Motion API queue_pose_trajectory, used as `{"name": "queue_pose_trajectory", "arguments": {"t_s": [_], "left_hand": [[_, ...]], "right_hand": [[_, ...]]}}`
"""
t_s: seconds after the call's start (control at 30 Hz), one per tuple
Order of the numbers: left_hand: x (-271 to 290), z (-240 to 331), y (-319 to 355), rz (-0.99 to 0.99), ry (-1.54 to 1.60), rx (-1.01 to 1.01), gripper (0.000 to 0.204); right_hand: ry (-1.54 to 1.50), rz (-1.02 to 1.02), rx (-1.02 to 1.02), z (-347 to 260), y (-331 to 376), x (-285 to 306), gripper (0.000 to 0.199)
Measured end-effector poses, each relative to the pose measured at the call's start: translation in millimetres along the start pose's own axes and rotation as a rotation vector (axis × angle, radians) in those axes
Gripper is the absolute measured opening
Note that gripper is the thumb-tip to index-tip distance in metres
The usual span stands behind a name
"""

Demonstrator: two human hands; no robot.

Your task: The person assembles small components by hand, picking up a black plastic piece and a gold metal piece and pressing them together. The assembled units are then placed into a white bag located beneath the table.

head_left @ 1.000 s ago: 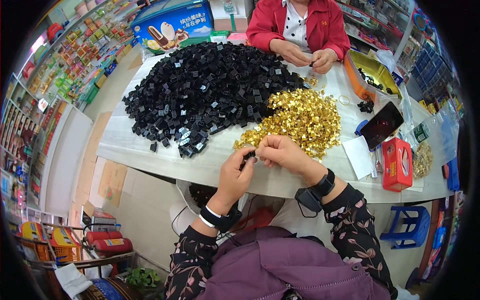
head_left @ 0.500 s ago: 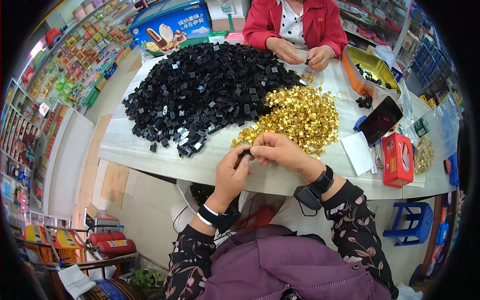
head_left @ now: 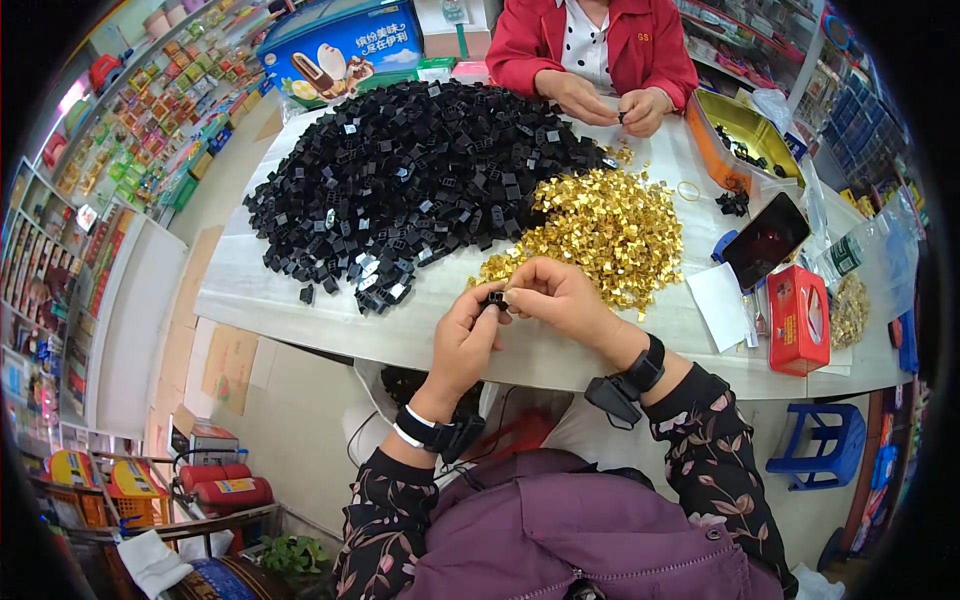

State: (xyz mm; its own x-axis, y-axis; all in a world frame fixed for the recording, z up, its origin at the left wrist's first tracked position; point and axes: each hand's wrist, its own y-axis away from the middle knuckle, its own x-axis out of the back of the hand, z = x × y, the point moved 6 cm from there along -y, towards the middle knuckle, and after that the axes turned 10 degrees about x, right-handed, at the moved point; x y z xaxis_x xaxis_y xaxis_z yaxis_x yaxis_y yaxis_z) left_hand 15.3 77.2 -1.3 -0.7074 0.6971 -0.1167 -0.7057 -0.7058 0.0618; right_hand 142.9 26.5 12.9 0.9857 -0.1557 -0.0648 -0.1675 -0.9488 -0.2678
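Close to the table's near edge, my left hand (head_left: 464, 342) pinches a small black plastic piece (head_left: 494, 299) between thumb and fingers. My right hand (head_left: 562, 302) meets it from the right, its thumb and forefinger closed at the piece; what lies between those fingertips is too small to make out. Just beyond my hands spreads a heap of small shiny gold metal pieces (head_left: 610, 235). A much larger heap of black plastic pieces (head_left: 410, 180) lies to its left and farther back.
Across the table (head_left: 320, 338) a person in a red jacket (head_left: 655, 50) handles a small black piece. On the right are a gold-coloured tin (head_left: 715, 115), a dark phone (head_left: 765, 240), white paper (head_left: 717, 305) and a red box (head_left: 797, 320). A blue stool (head_left: 820, 445) stands below.
My right fingers have shifted slightly at the black piece, which shows a little more between my hands. The person opposite has moved their hands slightly.
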Motion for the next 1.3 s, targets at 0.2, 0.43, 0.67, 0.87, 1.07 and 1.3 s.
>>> {"name": "queue_pose_trajectory", "arguments": {"t_s": [0.2,0.43,0.67,0.87,1.07,1.3], "left_hand": [[1.9,0.8,3.7,0.102,-0.076,-0.081,0.027],[1.2,0.6,6.3,0.08,-0.327,-0.194,0.033],[-0.3,-0.5,7.6,0.112,-0.375,-0.15,0.037],[-10.2,18.5,15.7,0.142,-0.55,-0.39,0.035],[-4.6,6.0,14.1,0.155,-0.359,-0.313,0.028],[-3.7,9.8,15.2,0.141,-0.338,-0.215,0.025]], "right_hand": [[-0.114,0.016,-0.095,-0.9,2.8,-4.8,0.011],[-0.1,0.008,-0.158,2.6,3.3,-1.5,0.011],[-0.148,0.013,-0.141,-6.8,4.8,-0.4,0.012],[-0.128,-0.018,-0.219,-0.5,6.1,0.5,0.012],[-0.17,-0.064,-0.211,-1.1,6.6,-2.1,0.012],[-0.097,-0.068,-0.238,-1.5,9.0,-3.8,0.014]]}}
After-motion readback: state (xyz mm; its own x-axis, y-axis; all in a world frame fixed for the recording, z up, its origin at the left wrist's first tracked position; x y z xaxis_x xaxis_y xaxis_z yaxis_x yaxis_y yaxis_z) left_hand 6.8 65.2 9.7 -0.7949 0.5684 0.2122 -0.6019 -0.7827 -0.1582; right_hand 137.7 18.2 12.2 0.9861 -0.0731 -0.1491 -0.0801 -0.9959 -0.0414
